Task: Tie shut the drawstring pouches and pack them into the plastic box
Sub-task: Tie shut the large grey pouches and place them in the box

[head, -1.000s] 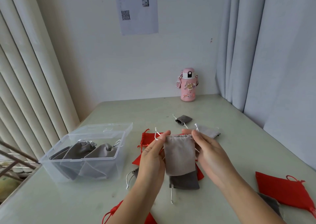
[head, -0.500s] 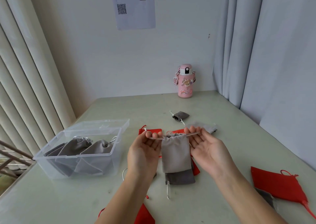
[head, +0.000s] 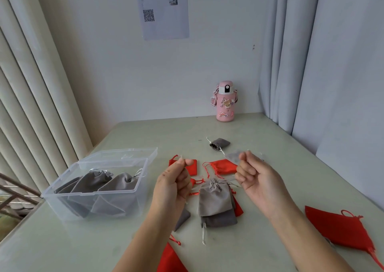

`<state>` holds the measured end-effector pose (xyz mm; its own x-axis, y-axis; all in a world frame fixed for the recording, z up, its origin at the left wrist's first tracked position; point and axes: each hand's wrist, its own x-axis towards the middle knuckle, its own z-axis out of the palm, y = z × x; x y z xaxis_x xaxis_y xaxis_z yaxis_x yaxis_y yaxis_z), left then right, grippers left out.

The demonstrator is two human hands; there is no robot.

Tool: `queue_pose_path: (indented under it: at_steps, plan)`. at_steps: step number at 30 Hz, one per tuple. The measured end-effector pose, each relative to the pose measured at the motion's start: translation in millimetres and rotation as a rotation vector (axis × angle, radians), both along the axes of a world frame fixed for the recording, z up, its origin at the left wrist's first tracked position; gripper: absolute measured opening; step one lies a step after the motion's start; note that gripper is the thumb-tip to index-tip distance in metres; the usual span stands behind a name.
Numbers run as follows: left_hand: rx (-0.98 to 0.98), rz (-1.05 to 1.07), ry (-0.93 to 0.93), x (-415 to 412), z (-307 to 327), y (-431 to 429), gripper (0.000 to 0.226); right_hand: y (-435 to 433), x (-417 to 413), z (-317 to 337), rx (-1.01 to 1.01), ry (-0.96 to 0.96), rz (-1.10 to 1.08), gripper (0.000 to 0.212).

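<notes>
Grey cloth is the item under work: a light grey pouch [head: 215, 200] lies at the near middle of the table [head: 270, 138], between the two hands, with its neck gathered tight. The left hand [head: 176, 180] and right hand [head: 256, 174] are raised to either side of it with fingers curled. Each appears to pinch one end of the drawstring [head: 232, 183]. The cord is thin and partly lost to view, so that grip is judged from how the fingers sit. Whether the pouch hangs free or rests on the darker grey pouch [head: 220, 219] under it cannot be told.

Completed: the plastic box [head: 99, 192] stands open at the left and holds several packed pouches [head: 93, 182], all grey, with bunched necks showing.

In progress: the light grey pouch is cinched. No knot is visible, so the tie is judged outstanding, and packing follows it.

Outstanding, all lying outside the box:
- red pouches [head: 224, 166] in the middle, at the right near edge and at the near edge
- a small dark pouch [head: 220, 143] farther off, neck drawn in
- a pale pouch [head: 232, 156] just behind the right hand
- a grey one partly under the left forearm

Assessment: under half done, since more pouches remain on the table than sit in the box.

A pink bottle [head: 225, 103] stands at the far edge, apart from the work.
</notes>
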<state>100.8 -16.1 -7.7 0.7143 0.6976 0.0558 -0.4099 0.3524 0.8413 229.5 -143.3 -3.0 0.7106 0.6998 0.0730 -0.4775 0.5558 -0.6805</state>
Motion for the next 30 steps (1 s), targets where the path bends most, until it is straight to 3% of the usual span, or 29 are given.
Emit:
queue_pose_path:
  at_steps: [3, 7, 8, 15, 18, 20, 27, 30]
  plan:
    - [0.128, -0.029, 0.112, 0, -1, -2, 0.029, 1, -9, -1, -0.092, -0.26, 0.025, 0.022]
    - [0.333, -0.09, 0.221, 1, -2, -11, 0.033, 9, -22, -14, -0.323, -0.906, -0.107, 0.017]
    - [0.373, -0.089, 0.234, 1, -1, -13, 0.037, 10, -24, -17, -0.352, -0.984, -0.133, 0.017]
    - [0.522, -0.179, 0.248, -4, 3, -23, 0.035, 10, -28, -20, -0.354, -1.142, -0.307, 0.018]
    - [0.493, -0.224, 0.194, -6, 6, -28, 0.019, 8, -27, -18, -0.355, -1.157, -0.329, 0.02]
    - [0.517, -0.231, 0.166, -6, 5, -29, 0.031, 8, -26, -18, -0.363, -1.165, -0.317, 0.023]
    - [0.436, -0.17, 0.152, -4, 4, -32, 0.044, 7, -31, -13, -0.335, -1.116, -0.234, 0.032]
    - [0.446, -0.156, 0.182, -4, 4, -32, 0.042, 5, -32, -12, -0.319, -0.992, -0.164, 0.041]
